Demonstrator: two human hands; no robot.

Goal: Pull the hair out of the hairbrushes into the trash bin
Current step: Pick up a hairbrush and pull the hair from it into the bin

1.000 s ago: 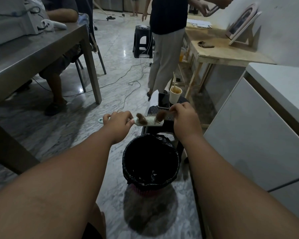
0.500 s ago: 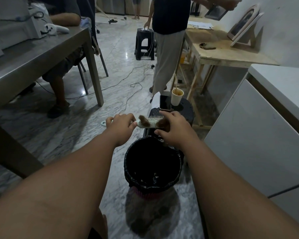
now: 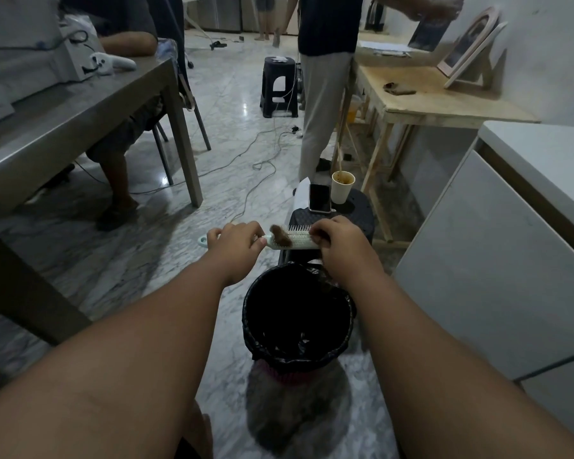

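Observation:
I hold a pale green hairbrush (image 3: 297, 241) level above the floor, bristles up. My left hand (image 3: 237, 246) grips its handle, whose end sticks out to the left. A brown clump of hair (image 3: 280, 236) sits in the bristles near the handle. My right hand (image 3: 340, 250) covers the brush's far end, fingers pinched on a second brown tuft that is mostly hidden. Just below and nearer to me stands the trash bin (image 3: 256, 313), lined with a black bag.
A black stool (image 3: 362, 215) behind the brush carries a phone (image 3: 319, 197) and a paper cup (image 3: 342, 187). A white cabinet (image 3: 494, 260) is at the right, a grey table (image 3: 80, 111) at the left. A standing person (image 3: 322, 94) and cables (image 3: 262, 154) occupy the floor ahead.
My right hand has slid left over the brush's far end and covers the right-hand tuft. The brush stays over the bin's far side.

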